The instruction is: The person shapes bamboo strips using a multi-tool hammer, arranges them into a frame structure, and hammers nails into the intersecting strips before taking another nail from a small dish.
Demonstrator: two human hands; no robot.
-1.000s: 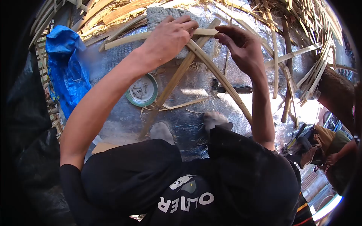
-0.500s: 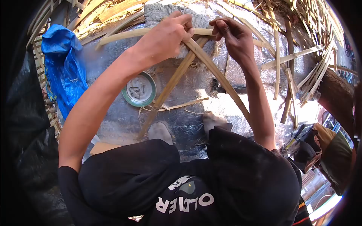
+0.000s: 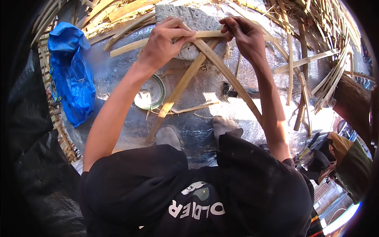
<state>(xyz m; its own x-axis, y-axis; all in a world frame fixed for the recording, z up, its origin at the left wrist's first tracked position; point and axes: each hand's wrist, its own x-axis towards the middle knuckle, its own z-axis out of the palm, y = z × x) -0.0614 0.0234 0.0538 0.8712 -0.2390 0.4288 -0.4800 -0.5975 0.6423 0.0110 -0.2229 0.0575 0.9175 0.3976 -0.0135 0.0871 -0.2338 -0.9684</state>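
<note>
A pale bamboo strip [image 3: 128, 47] lies crosswise near the top of the head view. Two longer bamboo strips, one to the left [image 3: 182, 85] and one to the right [image 3: 231, 77], cross below it in an inverted V. My left hand [image 3: 164, 45] is closed on the crosswise strip close to the joint, thumb and forefinger pinched together. Whether something small is also in that pinch I cannot tell. My right hand [image 3: 246, 37] grips the same strip right of the joint, its fingers curled. Behind the joint sits a rough grey block [image 3: 173, 14].
A green-rimmed plate [image 3: 163, 94] with small bits in it is partly behind my left forearm. Blue plastic sheeting [image 3: 73, 75] lies at left. Bamboo strips [image 3: 308, 61] and thin slats [image 3: 335, 81] are piled at right. My feet [image 3: 167, 136] rest on a silvery sheet.
My left hand has shifted left and slightly down from over the joint, baring more of the crossing. The crosswise strip has shifted slightly right. My right hand has barely moved.
</note>
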